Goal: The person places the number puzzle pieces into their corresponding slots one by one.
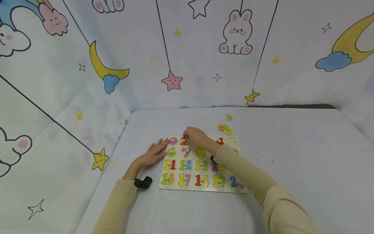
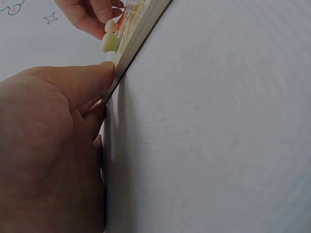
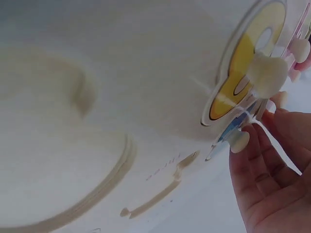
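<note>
A wooden number puzzle board [image 1: 193, 190] lies on the white table, its knobbed number pieces in rows. My left hand [image 1: 152, 154] rests at the board's left edge, fingers straight and spread; in the left wrist view its thumb [image 2: 92, 80] touches the edge. Over the top row, my right hand [image 1: 197, 136] pinches at the orange number 1 piece [image 1: 183, 141], its fingertips partly covering it. The purple 0 piece [image 1: 173, 141] sits just left. In the right wrist view, a blue knobbed piece [image 3: 233, 128] and the yellow 8 piece [image 3: 231, 92] are close to my right hand.
Beyond the board's far edge lie a green 3 piece [image 1: 229, 117] and two yellow-orange pieces [image 1: 222, 127], which overlap. A bare recess [image 1: 232, 140] shows at the board's top right corner. A printed cloth [image 1: 198, 48] hangs behind the table.
</note>
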A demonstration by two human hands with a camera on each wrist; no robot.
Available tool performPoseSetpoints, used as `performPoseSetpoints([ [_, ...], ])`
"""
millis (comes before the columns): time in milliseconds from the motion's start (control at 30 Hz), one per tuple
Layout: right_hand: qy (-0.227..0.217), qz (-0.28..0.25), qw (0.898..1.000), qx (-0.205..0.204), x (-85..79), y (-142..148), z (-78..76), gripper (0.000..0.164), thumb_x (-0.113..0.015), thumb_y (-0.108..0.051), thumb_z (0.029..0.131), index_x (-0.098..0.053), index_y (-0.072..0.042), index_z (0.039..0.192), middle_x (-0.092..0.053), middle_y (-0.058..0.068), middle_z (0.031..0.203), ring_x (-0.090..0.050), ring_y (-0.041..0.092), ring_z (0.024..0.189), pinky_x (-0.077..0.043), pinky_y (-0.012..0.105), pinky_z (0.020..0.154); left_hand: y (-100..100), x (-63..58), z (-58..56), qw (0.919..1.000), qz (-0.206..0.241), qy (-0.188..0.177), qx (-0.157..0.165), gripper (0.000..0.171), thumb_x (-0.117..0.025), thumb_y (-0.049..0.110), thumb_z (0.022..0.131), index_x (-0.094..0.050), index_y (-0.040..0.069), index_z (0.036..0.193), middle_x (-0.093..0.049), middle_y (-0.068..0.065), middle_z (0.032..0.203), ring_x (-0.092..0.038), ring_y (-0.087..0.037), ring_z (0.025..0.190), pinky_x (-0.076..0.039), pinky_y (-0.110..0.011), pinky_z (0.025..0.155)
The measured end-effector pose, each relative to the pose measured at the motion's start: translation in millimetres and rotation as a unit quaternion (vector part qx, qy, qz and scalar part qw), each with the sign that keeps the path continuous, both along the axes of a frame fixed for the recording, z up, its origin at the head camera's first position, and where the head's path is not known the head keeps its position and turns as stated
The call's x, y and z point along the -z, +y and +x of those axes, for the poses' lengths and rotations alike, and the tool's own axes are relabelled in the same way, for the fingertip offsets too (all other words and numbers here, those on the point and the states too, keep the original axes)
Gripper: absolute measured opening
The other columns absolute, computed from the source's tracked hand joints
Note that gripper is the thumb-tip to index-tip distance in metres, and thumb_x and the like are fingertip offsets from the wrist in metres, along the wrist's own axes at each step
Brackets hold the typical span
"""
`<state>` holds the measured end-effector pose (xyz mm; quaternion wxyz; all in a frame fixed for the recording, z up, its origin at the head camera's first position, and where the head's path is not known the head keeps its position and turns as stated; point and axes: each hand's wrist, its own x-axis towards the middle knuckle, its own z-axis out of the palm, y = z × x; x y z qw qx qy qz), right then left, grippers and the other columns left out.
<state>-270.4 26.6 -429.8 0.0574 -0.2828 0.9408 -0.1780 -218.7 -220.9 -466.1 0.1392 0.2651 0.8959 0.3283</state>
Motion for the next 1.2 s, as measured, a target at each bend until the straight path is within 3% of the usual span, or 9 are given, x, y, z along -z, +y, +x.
performPoseSetpoints([
  [267,0.045,0.098,0.993,-0.045,-0.8,-5,3.6,0.019,-0.054,-0.019,0.097,-0.071,-0.012,0.100,-0.049,0.000,0.084,-0.048,0.015,0.072,-0.043,0.025,0.063,-1,2.1,-2.3,1.0000,-0.004,0.007,0.004,0.059,-0.045,0.025,0.100,-0.017,0.011,0.151,-0.012,-0.007,0.155,0.003,-0.025,0.140,0.007,-0.047,0.108],
  [433,0.054,0.117,0.991,-0.048,-2.8,-6,7.1,0.017,-0.054,-0.020,0.097,-0.069,-0.011,0.100,-0.048,-0.002,0.082,-0.047,0.014,0.070,-0.042,0.024,0.062,-2,2.7,-2.1,0.9999,0.001,0.010,0.005,0.060,-0.045,0.026,0.100,-0.017,0.010,0.151,-0.012,-0.008,0.155,0.003,-0.025,0.140,0.008,-0.048,0.108],
  [667,-0.028,0.053,0.997,-0.053,-10.4,7,3.0,0.032,-0.052,-0.019,0.097,-0.057,-0.009,0.128,-0.058,0.006,0.114,-0.055,0.019,0.097,-0.045,0.032,0.086,-1,0.8,-0.5,0.9999,0.000,0.010,0.004,0.060,-0.046,0.025,0.100,-0.017,0.009,0.150,-0.013,-0.009,0.154,0.003,-0.027,0.140,0.008,-0.048,0.107],
  [800,-0.054,0.014,0.997,-0.050,-14.4,24,-4.3,0.036,-0.054,-0.016,0.097,-0.053,-0.006,0.132,-0.057,0.009,0.119,-0.054,0.021,0.105,-0.043,0.034,0.090,0,-0.7,0.5,1.0000,0.000,0.005,0.000,0.060,-0.046,0.024,0.100,-0.017,0.010,0.151,-0.012,-0.009,0.155,0.003,-0.026,0.140,0.008,-0.047,0.108],
  [1033,-0.019,-0.018,1.000,-0.009,-17.0,67,-17.7,0.032,-0.055,-0.011,0.096,-0.057,0.000,0.125,-0.059,0.014,0.116,-0.055,0.027,0.104,-0.044,0.038,0.088,-1,-1.0,1.5,1.0000,-0.001,0.009,0.001,0.061,-0.046,0.024,0.100,-0.017,0.008,0.151,-0.013,-0.010,0.154,0.002,-0.027,0.140,0.007,-0.047,0.108],
  [1200,0.008,-0.050,0.997,0.064,-18.8,103,-26.2,0.030,-0.053,-0.009,0.096,-0.057,0.003,0.122,-0.058,0.019,0.116,-0.054,0.032,0.106,-0.044,0.043,0.088,0,-1.0,1.7,1.0000,0.000,0.008,0.002,0.060,-0.046,0.024,0.100,-0.017,0.009,0.151,-0.013,-0.009,0.154,0.002,-0.027,0.140,0.007,-0.047,0.108],
])
